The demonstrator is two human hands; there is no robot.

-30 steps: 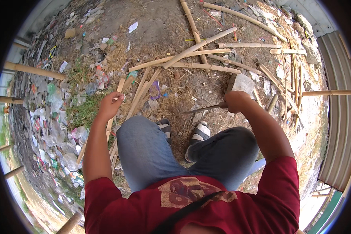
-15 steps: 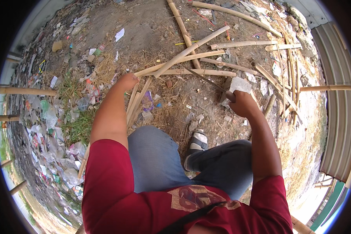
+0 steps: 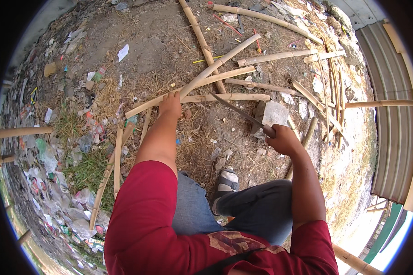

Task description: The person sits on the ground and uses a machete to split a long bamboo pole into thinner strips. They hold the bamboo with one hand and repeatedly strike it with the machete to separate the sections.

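My left hand [image 3: 170, 105] is closed over a split bamboo strip [image 3: 140, 106], close to where several strips cross. One end of that strip sticks out to the left of the hand; the rest slants up to the right. My right hand [image 3: 285, 140] grips the brown handle of a machete [image 3: 237, 110]. Its long dark blade points up and left, the tip just by a second bamboo strip [image 3: 236, 97] that lies roughly level. Beside the blade sits a grey concrete block [image 3: 274, 114]. A longer bamboo strip [image 3: 222, 60] crosses the others near my left hand.
More bamboo pieces [image 3: 275, 57] lie on the dirt ahead and to the right. Strips [image 3: 117, 160] slant beside my left arm. Plastic litter [image 3: 78, 201] and grass [image 3: 89, 169] cover the left side. A corrugated metal sheet [image 3: 386, 114] stands at the right. My sandalled foot [image 3: 226, 183] is below.
My left hand has moved right along the bamboo strip, away from its end. My right hand, still holding the machete, has dropped slightly. The whole view has shifted a little.
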